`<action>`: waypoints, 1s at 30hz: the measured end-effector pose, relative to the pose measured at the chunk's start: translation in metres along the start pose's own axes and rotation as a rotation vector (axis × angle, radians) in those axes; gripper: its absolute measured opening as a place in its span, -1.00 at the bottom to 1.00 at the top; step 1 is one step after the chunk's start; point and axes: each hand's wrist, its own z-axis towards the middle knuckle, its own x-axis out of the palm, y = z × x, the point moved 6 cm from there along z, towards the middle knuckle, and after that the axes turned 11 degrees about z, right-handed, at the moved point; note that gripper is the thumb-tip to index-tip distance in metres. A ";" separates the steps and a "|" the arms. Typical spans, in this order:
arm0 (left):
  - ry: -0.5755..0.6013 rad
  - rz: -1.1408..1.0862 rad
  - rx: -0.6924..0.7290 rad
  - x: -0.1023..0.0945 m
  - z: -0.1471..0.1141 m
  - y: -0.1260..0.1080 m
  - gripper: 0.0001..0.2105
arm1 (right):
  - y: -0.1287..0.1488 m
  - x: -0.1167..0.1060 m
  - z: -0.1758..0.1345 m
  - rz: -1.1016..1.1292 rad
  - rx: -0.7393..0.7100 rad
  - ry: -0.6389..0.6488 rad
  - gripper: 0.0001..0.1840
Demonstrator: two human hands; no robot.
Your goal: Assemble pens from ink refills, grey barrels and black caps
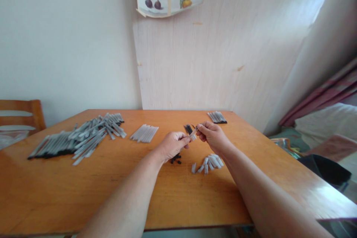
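Note:
My left hand (175, 143) and my right hand (211, 134) meet above the middle of the table, fingers pinched. Between the fingertips is a small, pale, translucent tube (193, 133), which looks like a pen part. The left fingers grip its near end. At its other end the right fingertips pinch a small dark tip, mostly hidden. Just behind the hands lies a row of slim black rods (188, 129). Several small black plugs (175, 159) are scattered below the left hand. Short translucent caps (213, 161) form a loose pile beneath the right wrist.
A large heap of translucent tubes (92, 134), some with black ends, covers the left of the wooden table (167, 200). A neat row of tubes (144, 133) lies nearer the middle. Black-ended tubes (217, 117) lie at the back right. A chair (36, 113) stands left.

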 end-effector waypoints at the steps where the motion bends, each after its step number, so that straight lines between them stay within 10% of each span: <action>1: 0.001 0.000 -0.001 0.001 0.000 0.000 -0.64 | 0.000 0.000 0.000 -0.003 -0.001 0.000 -0.63; 10: -0.074 -0.077 -0.044 -0.005 0.005 0.013 -0.63 | 0.018 -0.004 -0.004 -0.263 -0.038 -0.018 -0.67; 19: -0.278 -0.229 -0.053 -0.021 0.011 0.028 -0.65 | 0.004 0.024 -0.042 -0.671 0.269 0.704 -0.81; 30: -0.314 -0.306 -0.106 -0.026 0.010 0.029 -0.64 | -0.010 0.040 -0.048 -0.844 0.157 0.804 -0.86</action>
